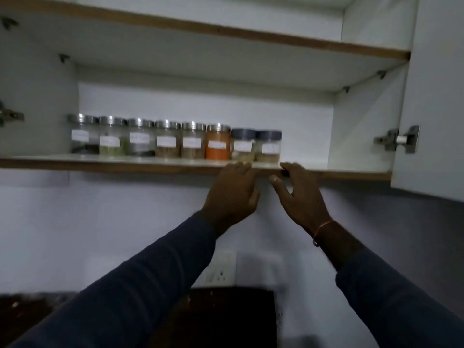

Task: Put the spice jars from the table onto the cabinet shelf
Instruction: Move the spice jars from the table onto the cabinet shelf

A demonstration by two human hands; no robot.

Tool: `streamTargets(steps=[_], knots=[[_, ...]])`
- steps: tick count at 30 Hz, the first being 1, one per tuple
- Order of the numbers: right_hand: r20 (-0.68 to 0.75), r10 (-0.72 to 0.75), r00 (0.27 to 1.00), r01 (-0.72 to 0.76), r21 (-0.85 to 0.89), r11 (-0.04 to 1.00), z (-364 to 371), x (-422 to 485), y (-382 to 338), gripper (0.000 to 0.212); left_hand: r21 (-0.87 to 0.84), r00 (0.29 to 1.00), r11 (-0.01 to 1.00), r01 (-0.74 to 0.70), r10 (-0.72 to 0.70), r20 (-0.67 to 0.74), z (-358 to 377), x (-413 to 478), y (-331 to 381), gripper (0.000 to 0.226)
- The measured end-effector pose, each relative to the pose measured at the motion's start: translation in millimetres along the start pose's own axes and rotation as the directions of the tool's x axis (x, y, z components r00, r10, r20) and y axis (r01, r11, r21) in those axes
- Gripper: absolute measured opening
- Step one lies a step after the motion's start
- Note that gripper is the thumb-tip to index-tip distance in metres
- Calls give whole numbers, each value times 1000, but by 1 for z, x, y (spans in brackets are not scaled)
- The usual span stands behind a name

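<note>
Several labelled spice jars stand in a row on the lower cabinet shelf. Most have silver lids, among them an orange-filled jar. At the row's right end stand two dark-lidded jars. My left hand is raised just below the shelf's front edge, under the dark-lidded jars, fingers relaxed and holding nothing. My right hand is beside it with fingers spread, fingertips at the shelf edge, empty too. Neither hand touches a jar.
The open cabinet door hangs at the right with a hinge. An upper shelf runs above. The shelf has bare room right of the jars. A wall socket and a dark countertop lie below.
</note>
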State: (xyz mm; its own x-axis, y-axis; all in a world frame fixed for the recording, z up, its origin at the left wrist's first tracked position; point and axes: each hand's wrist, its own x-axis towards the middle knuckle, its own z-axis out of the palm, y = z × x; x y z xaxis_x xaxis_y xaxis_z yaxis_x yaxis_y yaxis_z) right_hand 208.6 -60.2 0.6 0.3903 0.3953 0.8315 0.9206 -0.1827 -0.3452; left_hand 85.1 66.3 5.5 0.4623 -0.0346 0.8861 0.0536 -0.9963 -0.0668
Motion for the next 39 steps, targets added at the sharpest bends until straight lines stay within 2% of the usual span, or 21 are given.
streamTargets(steps=[2, 4, 6, 7, 9, 10, 11, 13, 15, 18, 21, 25, 27, 28, 31, 33, 35, 37, 39], knots=[[5, 64, 998, -64, 158, 985, 8, -51, 0, 45, -158, 999, 987, 29, -31, -11, 4, -45, 15, 27], [142, 190, 971, -223, 267, 938, 25, -116, 5, 36, -276, 988, 950, 149, -131, 82, 18, -107, 29, 30], [346, 303, 888, -407, 286, 868, 48, -192, 11, 28, -322, 934, 893, 316, -233, 272, 34, -178, 44, 30], [425, 345, 837, -476, 252, 843, 60, -224, 14, 28, -314, 886, 863, 397, -271, 375, 42, -209, 49, 30], [547, 444, 709, -592, 120, 797, 82, -284, 19, 34, -238, 745, 799, 551, -344, 571, 57, -269, 60, 34], [622, 474, 624, -628, 37, 778, 90, -313, 21, 37, -195, 668, 768, 610, -366, 647, 62, -298, 67, 37], [686, 490, 538, -642, -42, 765, 96, -337, 24, 39, -161, 604, 747, 645, -369, 707, 68, -322, 72, 38], [760, 497, 419, -620, -160, 768, 103, -375, 29, 45, -106, 497, 726, 679, -349, 794, 77, -360, 82, 31], [799, 476, 367, -609, -180, 772, 107, -403, 32, 55, -60, 416, 717, 694, -332, 847, 84, -387, 92, 29], [847, 436, 305, -638, -158, 754, 110, -432, 31, 84, -39, 353, 648, 760, -362, 863, 89, -413, 105, 29], [848, 434, 303, -595, -188, 781, 116, -457, 33, 109, 15, 270, 588, 809, -395, 878, 91, -428, 117, 34], [805, 455, 381, -420, -287, 861, 129, -479, 36, 104, 28, 209, 485, 874, -428, 879, 91, -438, 124, 35], [803, 471, 364, -308, -373, 875, 132, -484, 39, 102, 24, 185, 427, 904, -439, 879, 89, -441, 126, 34], [801, 482, 355, -339, -370, 865, 133, -486, 40, 101, 10, 187, 403, 915, -445, 876, 88, -442, 126, 34], [724, 580, 373, -649, -243, 721, 132, -482, 43, 93, -41, 195, 319, 947, -468, 862, 84, -445, 124, 30], [640, 668, 380, -770, -182, 611, 130, -468, 45, 84, -67, 147, 168, 984, -532, 834, 79, -444, 120, 30], [658, 682, 320, -861, -98, 499, 128, -442, 45, 78, -128, 99, -14, 992, -553, 827, 72, -442, 113, 35], [719, 630, 294, -922, 40, 385, 125, -409, 38, 82, -195, 105, -136, 971, -490, 865, 63, -435, 106, 44], [725, 602, 336, -930, 153, 335, 120, -379, 29, 93, -266, 149, -240, 934, -417, 897, 53, -419, 102, 48]])
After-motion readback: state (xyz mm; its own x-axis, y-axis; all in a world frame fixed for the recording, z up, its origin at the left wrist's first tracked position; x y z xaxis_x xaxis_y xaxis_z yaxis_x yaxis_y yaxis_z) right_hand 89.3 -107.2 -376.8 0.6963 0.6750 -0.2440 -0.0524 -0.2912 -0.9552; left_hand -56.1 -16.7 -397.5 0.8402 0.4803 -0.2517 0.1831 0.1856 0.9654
